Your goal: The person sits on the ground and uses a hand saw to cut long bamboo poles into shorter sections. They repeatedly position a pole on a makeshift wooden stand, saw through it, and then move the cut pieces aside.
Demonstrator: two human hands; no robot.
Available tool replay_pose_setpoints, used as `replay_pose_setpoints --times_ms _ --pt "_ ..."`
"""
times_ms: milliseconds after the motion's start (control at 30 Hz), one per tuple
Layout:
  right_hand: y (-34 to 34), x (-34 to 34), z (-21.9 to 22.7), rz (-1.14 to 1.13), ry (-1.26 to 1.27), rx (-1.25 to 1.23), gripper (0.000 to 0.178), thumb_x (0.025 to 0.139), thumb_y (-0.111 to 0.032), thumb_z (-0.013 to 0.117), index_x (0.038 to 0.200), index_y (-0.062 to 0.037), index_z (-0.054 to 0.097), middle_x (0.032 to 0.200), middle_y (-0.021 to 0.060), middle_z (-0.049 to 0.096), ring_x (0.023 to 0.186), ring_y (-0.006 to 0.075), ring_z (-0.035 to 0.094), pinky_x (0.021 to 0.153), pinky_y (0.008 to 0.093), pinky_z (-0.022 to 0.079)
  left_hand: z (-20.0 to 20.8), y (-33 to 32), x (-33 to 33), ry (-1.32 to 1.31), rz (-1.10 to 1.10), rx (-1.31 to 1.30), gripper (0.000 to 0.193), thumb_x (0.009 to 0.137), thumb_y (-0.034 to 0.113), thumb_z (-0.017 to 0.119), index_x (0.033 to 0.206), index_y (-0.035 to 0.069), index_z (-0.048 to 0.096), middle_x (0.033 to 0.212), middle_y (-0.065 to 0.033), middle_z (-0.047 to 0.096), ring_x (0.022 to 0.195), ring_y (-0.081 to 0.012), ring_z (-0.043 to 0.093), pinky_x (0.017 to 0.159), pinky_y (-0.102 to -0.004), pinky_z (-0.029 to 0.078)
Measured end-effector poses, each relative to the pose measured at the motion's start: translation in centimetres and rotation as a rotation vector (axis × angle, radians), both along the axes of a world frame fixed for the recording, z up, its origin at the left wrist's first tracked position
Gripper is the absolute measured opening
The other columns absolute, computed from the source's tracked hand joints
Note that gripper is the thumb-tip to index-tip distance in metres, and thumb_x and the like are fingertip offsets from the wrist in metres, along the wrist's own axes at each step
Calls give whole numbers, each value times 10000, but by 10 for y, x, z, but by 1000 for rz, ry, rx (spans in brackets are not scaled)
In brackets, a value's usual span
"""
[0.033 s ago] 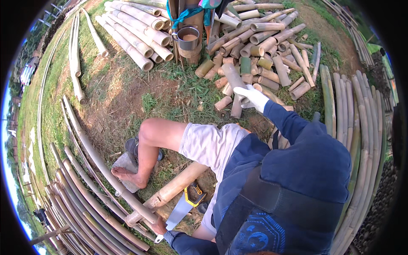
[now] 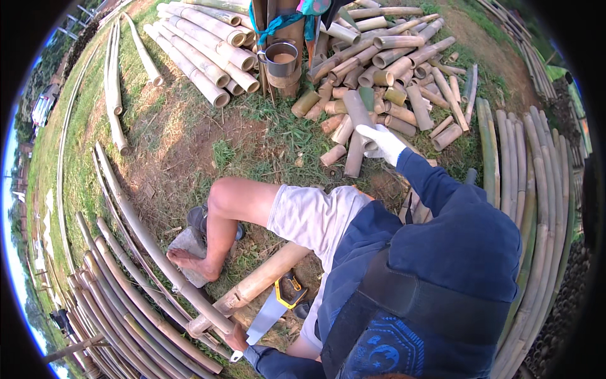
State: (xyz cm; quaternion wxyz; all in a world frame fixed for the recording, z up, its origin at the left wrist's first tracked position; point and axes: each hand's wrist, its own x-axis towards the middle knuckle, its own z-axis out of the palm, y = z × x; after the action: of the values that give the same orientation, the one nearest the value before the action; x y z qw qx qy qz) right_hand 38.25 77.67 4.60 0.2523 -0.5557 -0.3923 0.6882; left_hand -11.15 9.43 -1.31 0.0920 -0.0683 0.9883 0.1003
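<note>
My right hand (image 2: 384,142), in a white glove, grips a short bamboo piece (image 2: 356,108) by its near end, over a heap of cut bamboo pieces (image 2: 404,114). Down at the lower edge, my bare left hand (image 2: 238,338) is closed around the near end of a long bamboo pole (image 2: 158,256). That pole rests across a thick bamboo log (image 2: 262,275) lying on the ground. Beside the log and close to my left hand lies a handsaw (image 2: 268,312) with a yellow and black handle. The fingers of my left hand are partly hidden.
A metal cup (image 2: 280,59) of brownish drink stands on a bamboo stump. Long poles lie in bundles at lower left (image 2: 132,316) and right (image 2: 536,189). Thick bamboo lengths (image 2: 202,47) are piled at far left. My bare foot (image 2: 192,262) rests by a grey stone (image 2: 188,240).
My gloved right hand and its bamboo piece have shifted slightly to the right. The left hand keeps its hold on the pole.
</note>
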Motion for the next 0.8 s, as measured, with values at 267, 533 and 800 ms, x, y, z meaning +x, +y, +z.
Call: replay_pose_setpoints --times_ms 267,533,800 --pt "219 -29 28 -471 -102 791 708 1015 -443 792 1536 -15 576 1321 134 690 1062 217 686 822 361 594 128 19 36 135 0 -109 664 682 383 827 1201 -25 752 1103 -285 794 1032 -466 764 938 -550 583" --pt "-117 -286 36 934 473 250 424 1142 -201 626 1539 -70 554 1253 59 654 958 116 675 819 282 566 323 24 167 299 85 -388 545 707 316 860 1134 15 703 987 -253 778 944 -463 766 864 -554 598" --pt "-304 -553 36 1008 726 -962 444 1061 -541 719 1257 -144 673 1177 102 729 1139 312 712 1013 440 594 420 59 339 426 137 -640 602 678 116 851 1243 57 650 1075 -174 704 1005 -415 717 868 -519 561"
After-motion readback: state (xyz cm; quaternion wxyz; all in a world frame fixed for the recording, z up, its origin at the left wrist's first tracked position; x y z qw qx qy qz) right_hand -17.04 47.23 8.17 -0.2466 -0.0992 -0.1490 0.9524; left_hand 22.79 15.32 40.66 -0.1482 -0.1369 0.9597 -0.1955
